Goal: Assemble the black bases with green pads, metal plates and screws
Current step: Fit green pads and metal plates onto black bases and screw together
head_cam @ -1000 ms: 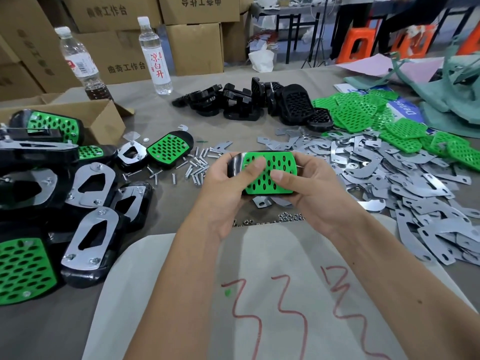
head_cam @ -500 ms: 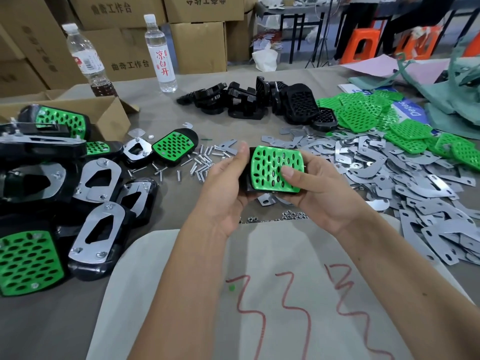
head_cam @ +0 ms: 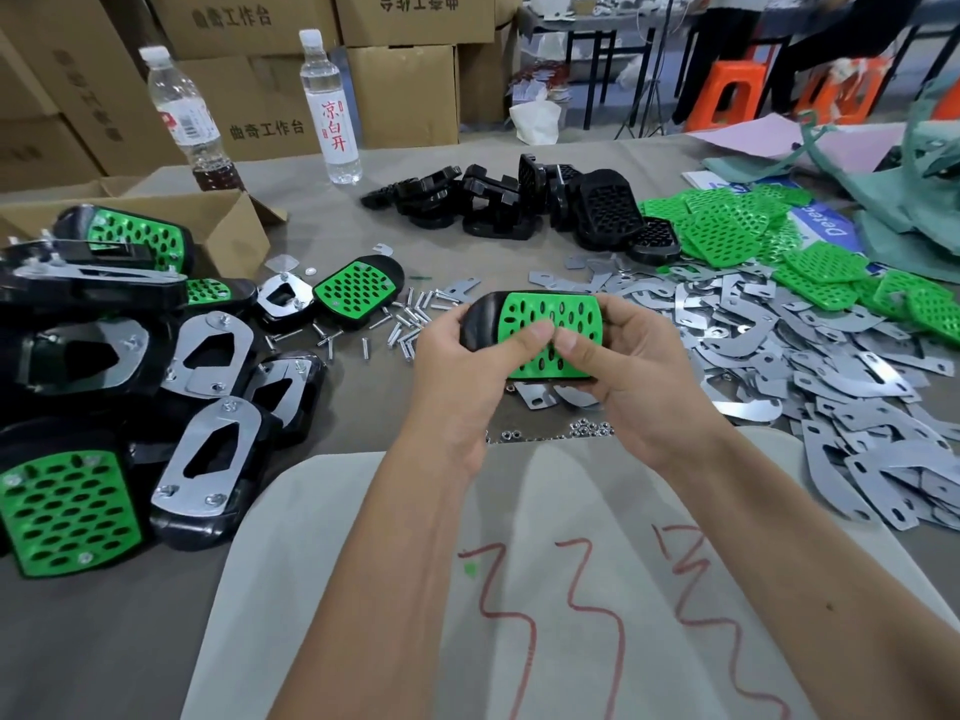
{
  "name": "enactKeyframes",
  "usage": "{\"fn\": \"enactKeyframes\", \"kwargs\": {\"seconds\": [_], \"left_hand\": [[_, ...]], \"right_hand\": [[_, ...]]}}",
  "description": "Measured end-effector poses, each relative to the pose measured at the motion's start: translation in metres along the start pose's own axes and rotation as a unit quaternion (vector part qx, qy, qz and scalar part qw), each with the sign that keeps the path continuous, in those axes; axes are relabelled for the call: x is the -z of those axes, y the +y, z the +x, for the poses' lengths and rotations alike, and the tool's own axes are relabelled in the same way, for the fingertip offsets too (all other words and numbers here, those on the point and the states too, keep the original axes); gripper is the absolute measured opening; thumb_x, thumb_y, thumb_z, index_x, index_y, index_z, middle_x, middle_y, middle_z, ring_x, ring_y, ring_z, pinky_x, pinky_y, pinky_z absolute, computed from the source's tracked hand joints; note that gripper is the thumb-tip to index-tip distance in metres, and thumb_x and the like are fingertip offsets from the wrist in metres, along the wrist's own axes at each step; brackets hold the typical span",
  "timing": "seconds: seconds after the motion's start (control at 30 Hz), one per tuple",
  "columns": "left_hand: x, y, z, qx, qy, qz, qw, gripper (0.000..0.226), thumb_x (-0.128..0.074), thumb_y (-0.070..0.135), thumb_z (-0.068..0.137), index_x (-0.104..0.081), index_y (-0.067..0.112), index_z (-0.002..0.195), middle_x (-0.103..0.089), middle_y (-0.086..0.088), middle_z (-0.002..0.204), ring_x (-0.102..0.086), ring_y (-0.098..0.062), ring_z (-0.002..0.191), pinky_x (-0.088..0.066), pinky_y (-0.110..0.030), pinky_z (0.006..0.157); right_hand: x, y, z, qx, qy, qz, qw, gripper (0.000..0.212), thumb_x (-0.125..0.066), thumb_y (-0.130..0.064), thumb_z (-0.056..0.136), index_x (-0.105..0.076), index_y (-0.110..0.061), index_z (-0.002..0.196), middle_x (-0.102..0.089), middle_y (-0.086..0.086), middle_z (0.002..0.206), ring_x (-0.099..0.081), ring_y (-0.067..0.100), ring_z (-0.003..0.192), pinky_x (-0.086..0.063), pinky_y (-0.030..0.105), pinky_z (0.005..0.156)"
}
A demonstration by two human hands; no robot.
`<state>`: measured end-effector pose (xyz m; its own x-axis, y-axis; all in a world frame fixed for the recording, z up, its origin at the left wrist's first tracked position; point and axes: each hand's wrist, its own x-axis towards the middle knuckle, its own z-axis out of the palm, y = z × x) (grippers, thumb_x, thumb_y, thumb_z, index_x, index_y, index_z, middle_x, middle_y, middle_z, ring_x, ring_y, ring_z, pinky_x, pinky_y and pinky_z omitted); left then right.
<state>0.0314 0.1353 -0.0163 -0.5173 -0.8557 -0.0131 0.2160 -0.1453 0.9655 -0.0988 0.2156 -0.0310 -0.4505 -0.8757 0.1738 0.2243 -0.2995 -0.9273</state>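
Item: base (head_cam: 480, 324) with green pad (head_cam: 550, 330), above the counter (head_cam: 363, 397). Left hand (head_cam: 467, 356) and right hand (head_cam: 628, 366) each gripped an end, thumbs pressing pad. Judged light, rigid shell, pliant pad; best held by ends.

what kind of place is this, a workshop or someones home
Most likely a small assembly workshop or factory floor, not a home. Stacked cardboard cartons stand behind the table, bulk heaps of metal plates and green pads cover it, and finished units pile up on the left.

Glossy black plastic base (head_cam: 480, 324); matt green pad (head_cam: 550, 317); shiny metal plates (head_cam: 779, 356).
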Motion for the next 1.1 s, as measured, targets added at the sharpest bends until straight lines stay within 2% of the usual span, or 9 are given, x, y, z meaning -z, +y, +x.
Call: {"fn": "enactKeyframes", "kwargs": {"seconds": [0.07,0.23,0.37,0.53,0.67,0.77,0.83,1.0,1.1], "left_hand": [[0.000,-0.003,0.001,0.010,-0.024,0.012,1.000,0.031,-0.080,0.007,0.085,-0.071,0.002,0.114,-0.078,-0.018,0.109,-0.074,-0.039,0.104,-0.062,-0.050,0.089],[0.009,-0.004,0.009,0.028,-0.092,-0.023,0.995,0.045,-0.085,0.017,0.077,-0.071,0.000,0.116,-0.076,-0.020,0.113,-0.075,-0.030,0.097,-0.062,-0.036,0.080],[0.013,-0.007,0.013,0.029,-0.112,-0.032,0.993,0.036,-0.087,0.020,0.074,-0.076,0.006,0.105,-0.078,-0.016,0.107,-0.076,-0.026,0.094,-0.062,-0.034,0.078],[0.016,-0.005,0.017,0.042,-0.073,-0.001,0.996,0.035,-0.083,0.025,0.070,-0.076,0.007,0.099,-0.079,-0.016,0.099,-0.077,-0.029,0.088,-0.065,-0.045,0.078],[0.019,-0.002,0.016,0.050,-0.068,-0.003,0.996,0.036,-0.084,0.022,0.069,-0.076,0.005,0.099,-0.079,-0.017,0.099,-0.077,-0.032,0.087,-0.064,-0.053,0.080],[0.020,0.001,0.017,0.064,-0.086,-0.027,0.994,0.029,-0.083,0.018,0.068,-0.077,0.006,0.093,-0.078,-0.016,0.096,-0.076,-0.028,0.084,-0.065,-0.049,0.080],[0.019,-0.002,0.018,0.058,-0.078,-0.025,0.995,0.025,-0.084,0.019,0.067,-0.079,0.009,0.089,-0.079,-0.014,0.094,-0.077,-0.027,0.083,-0.065,-0.045,0.076],[0.003,-0.009,0.014,0.039,-0.020,-0.124,0.991,0.026,-0.082,0.023,0.071,-0.079,0.011,0.094,-0.078,-0.009,0.097,-0.074,-0.019,0.088,-0.062,-0.033,0.077],[-0.004,-0.013,0.014,0.051,0.048,-0.119,0.990,0.010,-0.084,0.026,0.074,-0.081,0.016,0.075,-0.079,-0.005,0.084,-0.074,-0.014,0.076,-0.060,-0.028,0.068]], "right_hand": [[0.004,-0.002,-0.001,-0.012,0.005,0.002,1.000,0.044,-0.074,-0.011,0.080,-0.064,0.002,0.121,-0.072,0.026,0.118,-0.073,0.038,0.105,-0.063,0.042,0.086],[0.017,-0.005,0.001,-0.033,-0.038,0.015,0.999,0.054,-0.077,-0.009,0.084,-0.055,0.010,0.129,-0.066,0.034,0.124,-0.069,0.039,0.108,-0.060,0.045,0.096],[0.019,-0.007,0.003,-0.047,-0.059,0.008,0.997,0.057,-0.073,-0.012,0.084,-0.053,0.011,0.132,-0.061,0.035,0.131,-0.067,0.038,0.113,-0.054,0.050,0.103],[0.020,-0.005,0.003,-0.073,-0.086,0.009,0.994,0.040,-0.068,-0.008,0.092,-0.062,0.005,0.129,-0.070,0.027,0.122,-0.068,0.041,0.110,-0.060,0.045,0.092],[0.019,-0.004,0.003,-0.060,-0.078,-0.024,0.995,0.029,-0.071,-0.011,0.086,-0.071,-0.011,0.115,-0.075,0.014,0.105,-0.073,0.030,0.095,-0.061,0.036,0.077],[0.019,-0.005,0.002,-0.043,-0.106,0.013,0.993,0.024,-0.074,-0.012,0.084,-0.079,-0.022,0.105,-0.077,0.008,0.101,-0.075,0.023,0.091,-0.062,0.029,0.072],[0.018,-0.003,0.003,-0.035,-0.103,0.028,0.994,0.026,-0.075,-0.010,0.083,-0.077,-0.017,0.108,-0.077,0.009,0.101,-0.075,0.023,0.092,-0.063,0.030,0.075],[0.011,0.004,0.006,-0.015,-0.012,0.037,0.999,0.040,-0.070,-0.009,0.081,-0.063,0.001,0.120,-0.076,0.013,0.103,-0.074,0.027,0.096,-0.063,0.035,0.081],[0.007,0.009,0.005,-0.006,0.019,0.056,0.998,0.037,-0.072,-0.010,0.079,-0.064,-0.003,0.115,-0.078,0.010,0.100,-0.076,0.025,0.095,-0.063,0.035,0.078]]}}
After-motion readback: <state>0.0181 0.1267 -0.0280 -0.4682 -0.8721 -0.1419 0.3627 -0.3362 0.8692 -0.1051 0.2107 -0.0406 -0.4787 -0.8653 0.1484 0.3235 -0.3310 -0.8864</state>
